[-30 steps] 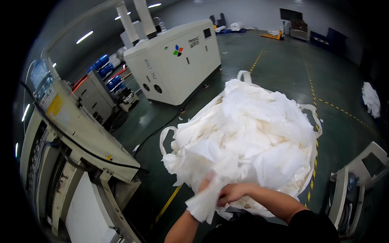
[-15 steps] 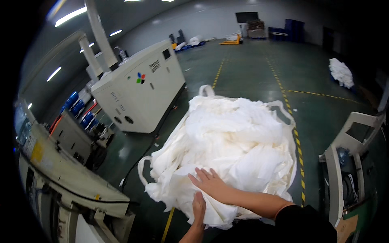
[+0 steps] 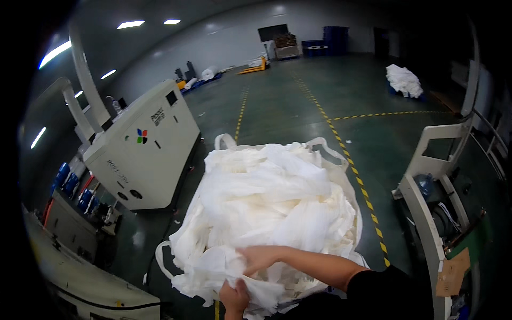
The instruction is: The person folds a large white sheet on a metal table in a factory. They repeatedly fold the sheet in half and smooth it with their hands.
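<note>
Left: white machine (image 3: 144, 149) stands just beside the sack of white cloth (image 3: 272, 213), narrow floor gap between | Right: white metal frame (image 3: 432, 213) near the sack, a striped floor strip between | Front: green floor (image 3: 298, 106) open beyond the sack | Hands: left hand (image 3: 234, 296) and right hand (image 3: 256, 258) press into the heap's near edge, open air above.

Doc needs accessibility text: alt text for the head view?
Both hands, right hand and left hand, grip white sheeting heaped in a big bag on a green floor. A white machine stands to the left.
</note>
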The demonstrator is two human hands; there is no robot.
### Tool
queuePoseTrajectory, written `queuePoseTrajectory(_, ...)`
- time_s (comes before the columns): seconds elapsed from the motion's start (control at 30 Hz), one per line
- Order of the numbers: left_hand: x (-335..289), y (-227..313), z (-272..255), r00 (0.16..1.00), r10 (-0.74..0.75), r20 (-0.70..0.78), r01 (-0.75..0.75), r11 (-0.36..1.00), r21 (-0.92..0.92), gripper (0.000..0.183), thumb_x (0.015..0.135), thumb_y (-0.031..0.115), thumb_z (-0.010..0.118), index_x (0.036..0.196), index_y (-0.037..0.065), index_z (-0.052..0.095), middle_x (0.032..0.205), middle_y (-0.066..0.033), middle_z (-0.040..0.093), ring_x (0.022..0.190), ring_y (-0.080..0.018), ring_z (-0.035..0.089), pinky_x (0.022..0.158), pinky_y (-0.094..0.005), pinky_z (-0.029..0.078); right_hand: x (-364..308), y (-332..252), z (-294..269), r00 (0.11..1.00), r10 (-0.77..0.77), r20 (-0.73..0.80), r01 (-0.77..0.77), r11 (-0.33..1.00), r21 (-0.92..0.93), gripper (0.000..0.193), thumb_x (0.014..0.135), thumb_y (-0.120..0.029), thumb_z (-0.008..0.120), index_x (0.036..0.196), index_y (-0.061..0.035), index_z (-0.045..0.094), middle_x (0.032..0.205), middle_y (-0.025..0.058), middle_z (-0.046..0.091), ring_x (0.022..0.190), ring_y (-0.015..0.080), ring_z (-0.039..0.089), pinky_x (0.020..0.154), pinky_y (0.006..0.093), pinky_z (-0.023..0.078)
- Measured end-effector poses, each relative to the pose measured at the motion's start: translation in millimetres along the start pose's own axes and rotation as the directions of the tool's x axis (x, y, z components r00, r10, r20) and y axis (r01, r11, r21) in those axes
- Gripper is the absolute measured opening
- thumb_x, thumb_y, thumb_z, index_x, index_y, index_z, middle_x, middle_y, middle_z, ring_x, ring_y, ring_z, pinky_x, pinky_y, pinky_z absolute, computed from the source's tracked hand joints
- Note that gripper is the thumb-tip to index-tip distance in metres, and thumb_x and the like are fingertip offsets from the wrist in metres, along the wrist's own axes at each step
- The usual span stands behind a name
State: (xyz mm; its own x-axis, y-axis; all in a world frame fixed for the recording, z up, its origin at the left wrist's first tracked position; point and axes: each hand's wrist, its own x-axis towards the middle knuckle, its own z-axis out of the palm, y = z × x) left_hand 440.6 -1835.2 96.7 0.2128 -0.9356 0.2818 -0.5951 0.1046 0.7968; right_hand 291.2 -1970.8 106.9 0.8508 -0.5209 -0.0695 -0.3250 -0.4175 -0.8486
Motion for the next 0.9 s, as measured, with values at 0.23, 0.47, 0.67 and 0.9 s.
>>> queuePoseTrajectory(0.23,14,4,28,0.908,-0.395,0.141,0.320,0.434,-0.842,0.059,0.099,0.045,0.032,0.135,-0.001,0.036,0.130,-0.0133,0.046,0.116,-0.0219,0.046,0.099,-0.0339,0.036,-24,-18,62,0.718,-0.170,-0.675,0.282,0.958,0.058,0.066,0.083,-0.024,0.063,0.139,-0.0029,0.033,0.138,0.0243,0.038,0.127,0.0363,0.040,0.106,0.0399,0.029)
queuePoseTrajectory(0.47,27,80,9,0.937,0.239,0.253,-0.071,0.842,-0.534,0.064,0.088,0.016,0.054,0.142,0.003,0.024,0.138,-0.0148,0.036,0.124,-0.0266,0.042,0.102,-0.0351,0.033,-38,-26,-8,0.494,-0.399,-0.773,0.494,0.860,-0.128,0.051,0.079,-0.009,0.064,0.125,0.0063,0.047,0.123,0.0256,0.053,0.117,0.0372,0.051,0.099,0.0383,0.040)
queuePoseTrajectory(0.67,46,125,23,0.820,0.561,0.110,-0.567,0.823,0.031,0.058,0.083,0.023,0.065,0.132,0.004,0.042,0.135,-0.0199,0.040,0.117,-0.0372,0.047,0.096,-0.0438,0.040,-37,-42,-138,0.187,-0.215,-0.958,0.320,0.936,-0.148,0.033,0.093,-0.014,0.049,0.120,0.0058,0.051,0.118,0.0191,0.057,0.102,0.0242,0.057,0.087,0.0347,0.045)
queuePoseTrajectory(0.9,-89,2,65,0.946,-0.234,0.226,0.226,0.972,0.064,0.044,0.088,0.022,0.058,0.127,0.002,0.048,0.119,-0.0198,0.052,0.106,-0.0351,0.053,0.088,-0.0396,0.045,52,165,-120,0.729,-0.197,-0.656,-0.381,0.679,-0.627,0.067,0.087,-0.018,0.056,0.143,0.0002,0.022,0.144,0.0217,0.033,0.129,0.0378,0.034,0.108,0.0456,0.026)
